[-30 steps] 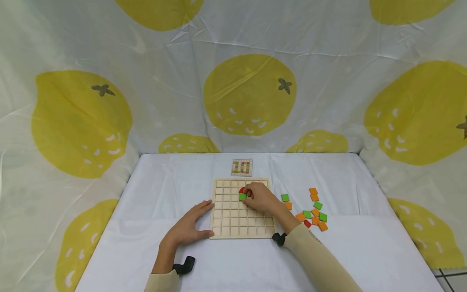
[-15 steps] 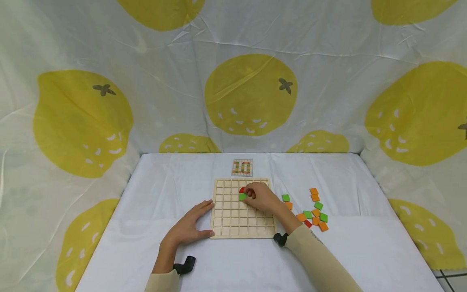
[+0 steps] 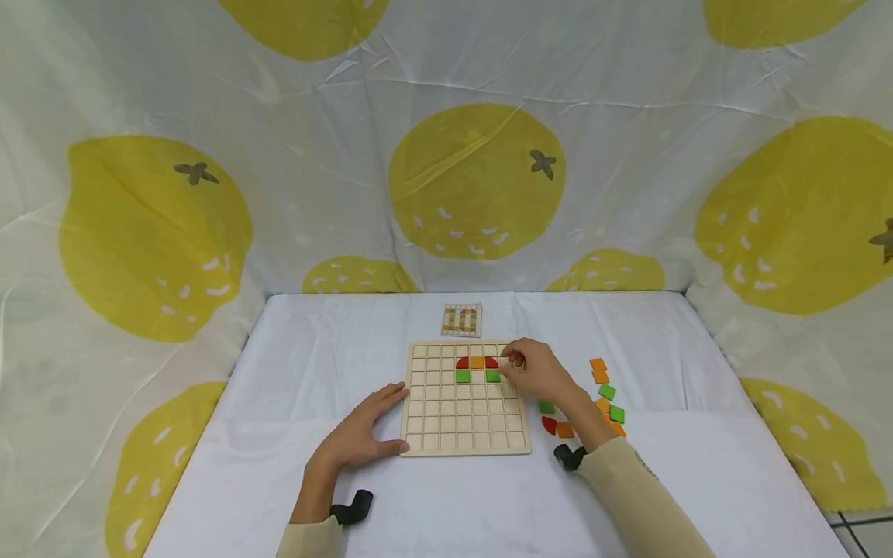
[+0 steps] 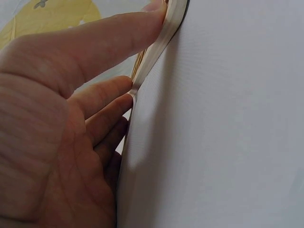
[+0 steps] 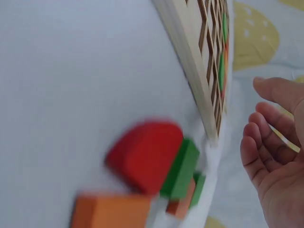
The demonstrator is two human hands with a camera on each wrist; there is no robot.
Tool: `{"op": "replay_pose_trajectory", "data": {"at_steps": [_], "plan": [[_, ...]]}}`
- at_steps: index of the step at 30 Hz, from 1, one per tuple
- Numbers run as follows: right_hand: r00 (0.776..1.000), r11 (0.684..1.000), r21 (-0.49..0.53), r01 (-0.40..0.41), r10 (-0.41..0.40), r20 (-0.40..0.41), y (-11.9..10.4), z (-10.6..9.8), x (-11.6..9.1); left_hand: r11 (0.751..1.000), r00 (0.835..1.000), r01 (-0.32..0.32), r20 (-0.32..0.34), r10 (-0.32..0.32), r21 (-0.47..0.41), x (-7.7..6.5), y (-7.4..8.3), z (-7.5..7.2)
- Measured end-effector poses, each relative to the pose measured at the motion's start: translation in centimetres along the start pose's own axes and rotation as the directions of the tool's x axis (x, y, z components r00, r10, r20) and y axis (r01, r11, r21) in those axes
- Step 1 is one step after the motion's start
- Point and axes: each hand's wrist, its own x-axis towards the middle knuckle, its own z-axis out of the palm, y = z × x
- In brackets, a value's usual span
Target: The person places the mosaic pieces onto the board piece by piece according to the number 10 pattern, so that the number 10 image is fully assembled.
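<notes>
A wooden grid board [image 3: 439, 426] lies on the white cloth. Near its top sit red quarter-round tiles [image 3: 463, 363] on either side of an orange square tile [image 3: 477, 363], with green square tiles [image 3: 463, 377] below the red ones. My left hand [image 3: 359, 430] touches the board's left edge with thumb and fingers spread; the left wrist view shows the thumb [image 4: 95, 45] on the rim. At the upper right corner of the board hovers my right hand [image 3: 537, 370]. Its fingers are loosely bent, and nothing is visible between them in the right wrist view.
Behind the board lies a small pattern card [image 3: 461, 320]. To its right are loose tiles: a red quarter-round [image 3: 549, 425], an orange square [image 3: 565, 429], a green square [image 3: 608, 392] and several others, some hidden by the right forearm. A lemon-print cloth [image 3: 481, 186] hangs behind.
My right hand has moved right from the board's upper middle, uncovering the orange tile and the right-hand red and green tiles. The left hand stays at the board's edge.
</notes>
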Motion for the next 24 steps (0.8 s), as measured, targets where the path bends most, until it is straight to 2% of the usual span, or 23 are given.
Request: {"op": "replay_pose_trajectory", "data": {"at_steps": [11, 15, 19, 24], "plan": [[0.990, 0.994, -0.065, -0.091, 0.083, -0.116, 3.9, -3.7, -1.8, 1.000, 1.000, -0.002, -0.011, 0.002, 0.007, -0.5, -0.1, -0.3], [0.986, 0.990, -0.084, -0.117, 0.106, -0.127, 5.1, -4.8, -2.8, 1.000, 1.000, -0.002, -0.015, 0.002, 0.000, -0.6, 0.0, -0.2], [0.985, 0.980, -0.146, -0.139, 0.121, -0.127, 6.5, -5.8, -3.7, 1.000, 1.000, -0.012, -0.015, 0.012, -0.008, -0.5, 0.1, -0.1], [0.972, 0.964, -0.180, -0.196, 0.166, -0.165, 7.9, -7.1, -4.7, 1.000, 0.999, -0.030, -0.019, 0.030, 0.001, -0.1, 0.1, -0.1]]}}
